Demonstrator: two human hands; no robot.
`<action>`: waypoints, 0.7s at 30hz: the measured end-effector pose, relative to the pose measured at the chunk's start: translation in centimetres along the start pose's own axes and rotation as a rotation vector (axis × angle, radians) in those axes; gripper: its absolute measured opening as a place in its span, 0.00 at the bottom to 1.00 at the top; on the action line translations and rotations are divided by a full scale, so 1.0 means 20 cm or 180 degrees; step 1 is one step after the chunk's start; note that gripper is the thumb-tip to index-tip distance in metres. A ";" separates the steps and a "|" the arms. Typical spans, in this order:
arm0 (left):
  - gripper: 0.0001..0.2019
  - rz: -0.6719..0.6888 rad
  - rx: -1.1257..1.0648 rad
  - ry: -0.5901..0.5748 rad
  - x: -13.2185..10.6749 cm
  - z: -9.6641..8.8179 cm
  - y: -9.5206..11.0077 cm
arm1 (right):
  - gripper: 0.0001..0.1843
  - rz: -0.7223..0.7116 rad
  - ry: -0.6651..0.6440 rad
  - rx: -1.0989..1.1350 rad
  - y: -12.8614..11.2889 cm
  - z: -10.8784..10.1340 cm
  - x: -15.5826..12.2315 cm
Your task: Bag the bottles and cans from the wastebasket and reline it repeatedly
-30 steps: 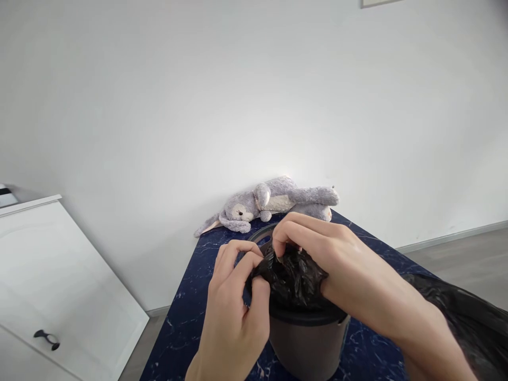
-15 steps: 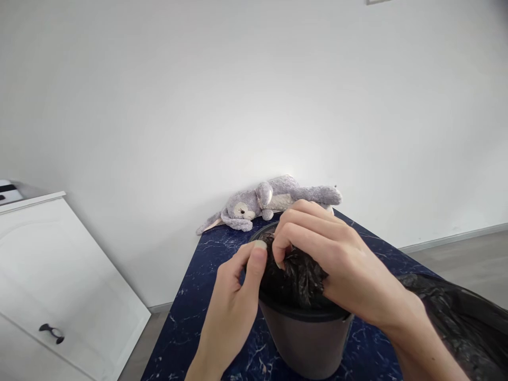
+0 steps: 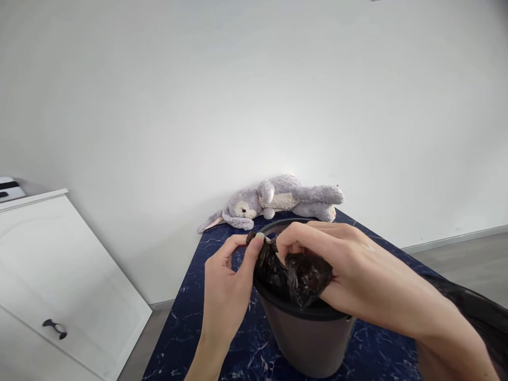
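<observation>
A grey trash bin [image 3: 307, 338] with a dark rim stands upright on the blue marbled table. Bunched black plastic bag [image 3: 307, 275] fills part of its mouth. At the bin's left rim my left hand [image 3: 230, 280] pinches an edge of the bag between thumb and fingers. My right hand [image 3: 341, 259] reaches over the right side of the bin, its curled fingers gripping a wad of the bag; some of its fingertips are hidden behind the plastic.
A grey plush rabbit [image 3: 280, 198] lies on its side at the table's [image 3: 190, 301] far edge, against the white wall. On the left stands a white cabinet [image 3: 71, 275] with a dark handle. More black plastic [image 3: 472, 301] lies at the right, behind my forearm.
My left hand has shifted slightly left and up, drawing a bag edge to the rim. The right hand has dropped lower with the bag wad. The rabbit's legs show more fully.
</observation>
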State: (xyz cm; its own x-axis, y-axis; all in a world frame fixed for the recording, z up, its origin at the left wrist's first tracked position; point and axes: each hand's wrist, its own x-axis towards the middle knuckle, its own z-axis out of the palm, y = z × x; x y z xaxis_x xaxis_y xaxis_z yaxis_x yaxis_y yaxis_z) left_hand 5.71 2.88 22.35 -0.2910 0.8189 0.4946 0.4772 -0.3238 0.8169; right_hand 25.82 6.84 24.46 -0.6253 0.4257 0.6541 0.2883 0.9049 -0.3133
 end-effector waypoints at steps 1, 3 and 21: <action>0.16 0.0020 0.0073 0.0014 0.01 0.00 -0.02 | 0.26 0.0023 -0.0010 0.0082 0.00 0.00 0.00; 0.16 0.0047 0.0205 0.0046 0.02 0.00 -0.05 | 0.27 0.0115 -0.0030 0.0201 0.02 -0.01 -0.01; 0.18 -0.0096 0.0299 0.0058 0.12 -0.02 -0.18 | 0.24 0.1477 -0.0408 0.0433 0.22 -0.12 -0.06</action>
State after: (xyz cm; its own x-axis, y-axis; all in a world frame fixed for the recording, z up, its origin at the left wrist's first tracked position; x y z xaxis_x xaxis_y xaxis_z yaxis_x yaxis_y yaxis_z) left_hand 3.02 5.80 20.72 -0.3211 0.8186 0.4763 0.5434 -0.2527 0.8006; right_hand 29.57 10.34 23.93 -0.5399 0.7712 0.3374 0.4654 0.6074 -0.6438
